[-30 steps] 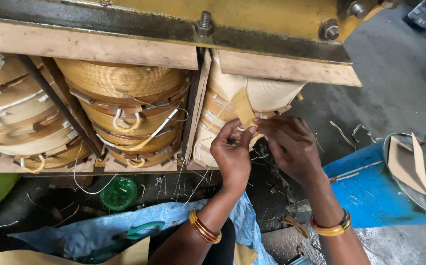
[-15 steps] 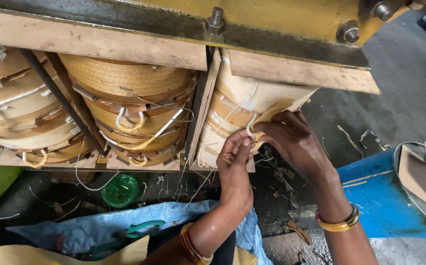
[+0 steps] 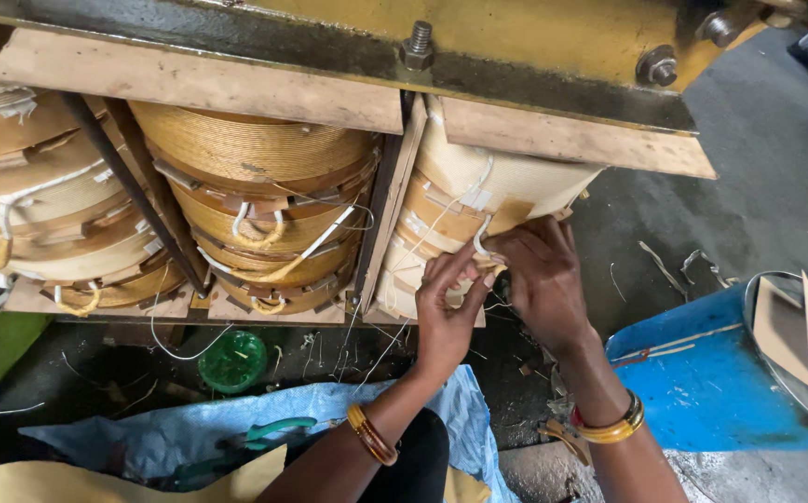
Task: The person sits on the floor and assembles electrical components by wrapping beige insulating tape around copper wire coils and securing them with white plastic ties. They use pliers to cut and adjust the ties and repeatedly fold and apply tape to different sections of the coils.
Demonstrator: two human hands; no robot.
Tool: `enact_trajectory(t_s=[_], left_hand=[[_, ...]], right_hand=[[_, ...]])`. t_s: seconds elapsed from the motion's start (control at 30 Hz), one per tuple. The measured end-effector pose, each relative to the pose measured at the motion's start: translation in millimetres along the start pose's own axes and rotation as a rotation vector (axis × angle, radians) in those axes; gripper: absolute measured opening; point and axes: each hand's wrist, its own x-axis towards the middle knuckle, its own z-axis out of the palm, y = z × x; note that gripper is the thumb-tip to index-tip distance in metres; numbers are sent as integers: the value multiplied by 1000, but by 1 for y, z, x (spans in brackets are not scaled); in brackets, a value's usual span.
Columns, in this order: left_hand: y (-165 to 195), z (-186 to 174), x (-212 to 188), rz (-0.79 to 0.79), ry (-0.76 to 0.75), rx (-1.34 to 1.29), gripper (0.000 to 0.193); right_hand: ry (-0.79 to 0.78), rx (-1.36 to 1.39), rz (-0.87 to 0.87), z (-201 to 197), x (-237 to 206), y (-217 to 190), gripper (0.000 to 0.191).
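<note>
Head view shows both hands at the right coil (image 3: 478,200), at about 3 o'clock from the middle coil (image 3: 259,200). The left hand (image 3: 446,303) pinches a white tape (image 3: 480,237) on the coil front; its grip is clenched on the tape. The right hand (image 3: 539,275) presses the same spot, fingers curled, touching the tape. At 4 o'clock, a metal bowl (image 3: 767,359) on a blue drum (image 3: 692,382) holds a cardboard piece (image 3: 790,335).
</note>
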Motion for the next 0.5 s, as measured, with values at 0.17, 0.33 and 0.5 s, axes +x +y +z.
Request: enact_trajectory(t_s=[0.17,0.33,0.5], left_hand=[[11,-20,12,297,-5,482,30],[26,-21,13,337,-11,444,25],[27,-23,17,155,-138,415,24]], right_hand=[[-13,66,41,-5,0,-3,22],[20,124,114,-5,-1,-11,21],[38,132,104,-5,-4,-11,15]])
